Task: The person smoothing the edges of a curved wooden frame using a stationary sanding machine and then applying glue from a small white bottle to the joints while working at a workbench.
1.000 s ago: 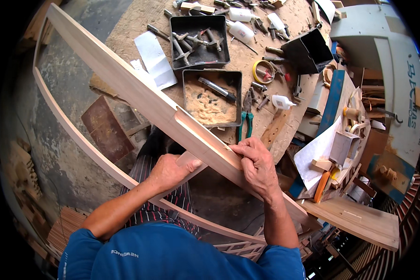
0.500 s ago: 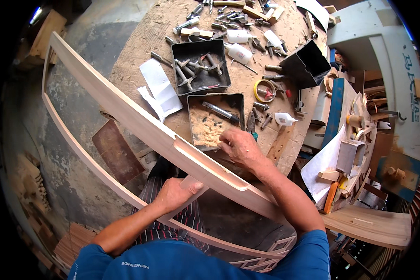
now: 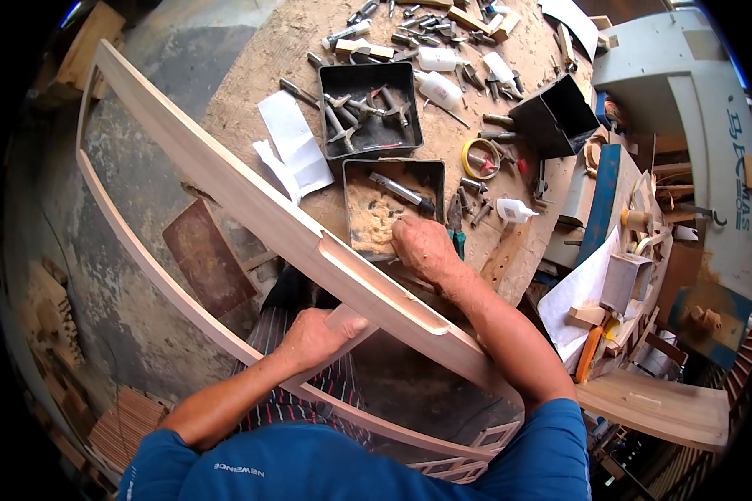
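A long, curved, pale wooden frame (image 3: 217,171) slants across in front of me, with an oblong recess (image 3: 380,284) cut into its upper rail. My left hand (image 3: 313,336) is closed round the short crosspiece (image 3: 351,327) joining its two rails. Beyond the frame, my right hand (image 3: 426,249) reaches over the near right corner of a black tray (image 3: 348,196) holding sawdust (image 3: 372,221). Its fingers are curled down at the sawdust, fingertips hidden. A metal router bit (image 3: 399,190) with a dark end lies in the same tray, just above that hand.
A second black tray (image 3: 372,73) of cutter bits stands behind. Around them lie white paper (image 3: 297,142), yellow tape (image 3: 481,159), green-handled pliers (image 3: 455,221), a white glue bottle (image 3: 514,210) and loose bits. An open black box (image 3: 556,115) sits at right, near a large grey machine (image 3: 710,142).
My right hand has shifted slightly farther into the sawdust tray. The view has turned a little, and my left hand keeps its hold on the crosspiece.
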A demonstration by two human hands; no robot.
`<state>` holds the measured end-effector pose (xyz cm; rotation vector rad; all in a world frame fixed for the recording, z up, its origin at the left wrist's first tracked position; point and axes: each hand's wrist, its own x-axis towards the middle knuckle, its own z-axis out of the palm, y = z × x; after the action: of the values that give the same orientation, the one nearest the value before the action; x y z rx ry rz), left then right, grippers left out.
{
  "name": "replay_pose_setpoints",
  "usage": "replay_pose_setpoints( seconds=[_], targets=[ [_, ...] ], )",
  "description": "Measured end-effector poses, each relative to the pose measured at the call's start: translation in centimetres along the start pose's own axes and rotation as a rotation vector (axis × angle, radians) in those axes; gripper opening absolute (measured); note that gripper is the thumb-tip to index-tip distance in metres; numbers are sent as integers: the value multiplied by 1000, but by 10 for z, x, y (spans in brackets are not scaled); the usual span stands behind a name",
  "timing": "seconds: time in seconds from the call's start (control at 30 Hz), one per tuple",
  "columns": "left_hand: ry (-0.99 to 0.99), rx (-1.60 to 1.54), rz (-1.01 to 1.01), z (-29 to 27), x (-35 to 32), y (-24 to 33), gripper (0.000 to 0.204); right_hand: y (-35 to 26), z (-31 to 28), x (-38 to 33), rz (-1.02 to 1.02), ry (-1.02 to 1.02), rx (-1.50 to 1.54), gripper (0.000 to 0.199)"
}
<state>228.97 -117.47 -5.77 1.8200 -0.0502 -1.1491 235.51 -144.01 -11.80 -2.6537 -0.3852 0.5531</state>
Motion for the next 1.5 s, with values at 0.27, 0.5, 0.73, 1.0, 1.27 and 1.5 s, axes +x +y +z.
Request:
replay_pose_setpoints(
  seconds=[0.27,0.5,0.73,1.0,1.27,1.5],
  targets=[
    [-22,31,-11,-2,4,-4,73,-54,-101,-62,252,-6,612,16],
    [-31,14,-21,-3,4,1,73,-76,-85,-96,189,206,589,7],
    [-26,-12,-32,-4,4,1,73,-87,-81,-96,154,328,545,7],
    [-55,-40,-37,-5,3,-2,81,-92,-76,-96,88,385,380,12],
    [-68,-65,-72,-7,1,5,74,-93,-75,-98,88,406,346,12],
    [-73,-69,-94,-6,2,5,74,-93,-71,-94,61,459,341,15]
  ],
)
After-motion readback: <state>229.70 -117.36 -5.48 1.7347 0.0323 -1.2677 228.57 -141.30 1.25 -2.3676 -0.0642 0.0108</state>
